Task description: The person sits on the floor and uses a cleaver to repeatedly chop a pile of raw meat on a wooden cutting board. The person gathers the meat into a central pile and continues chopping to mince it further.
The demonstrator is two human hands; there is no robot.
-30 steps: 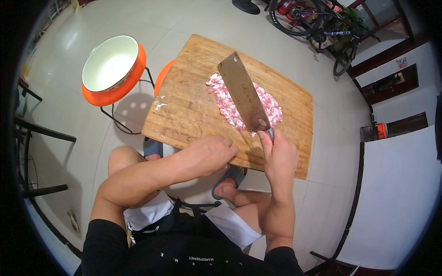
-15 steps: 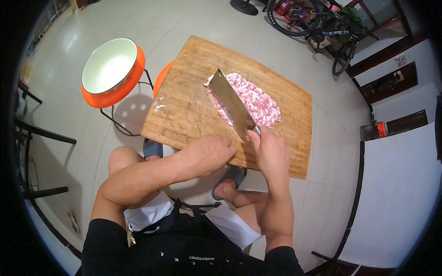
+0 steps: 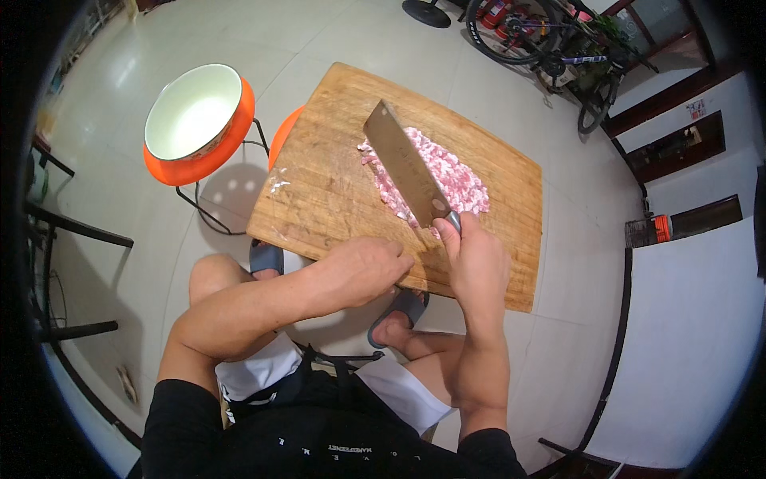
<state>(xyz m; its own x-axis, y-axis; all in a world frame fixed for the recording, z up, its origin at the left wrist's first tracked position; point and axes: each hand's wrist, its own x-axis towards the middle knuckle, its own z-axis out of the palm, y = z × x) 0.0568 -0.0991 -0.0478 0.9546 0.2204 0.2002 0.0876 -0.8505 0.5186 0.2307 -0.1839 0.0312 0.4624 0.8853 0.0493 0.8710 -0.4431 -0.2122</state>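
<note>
A wide cleaver (image 3: 407, 172) is gripped by its handle in my right hand (image 3: 479, 257). Its broad blade slants up to the left over a flat heap of chopped pink-and-white meat (image 3: 456, 177), hiding part of it. Small bits of meat also show along the blade's near-left side. The meat lies on a thick wooden cutting board (image 3: 319, 191). My left hand (image 3: 369, 265) is closed with curled fingers on the board's near edge; the fingertips are partly hidden.
A cream-coloured enamel bowl (image 3: 194, 112) stands on an orange stool (image 3: 185, 172) left of the board. Another orange seat (image 3: 285, 137) peeks out from beneath the board. Black chair legs (image 3: 88, 227) jut in at left. A bicycle (image 3: 550, 48) stands at the far right.
The cleaver has risen slightly off the meat, its far tip higher than before. My right hand moved a little to the right with it. My left hand stays on the board's edge.
</note>
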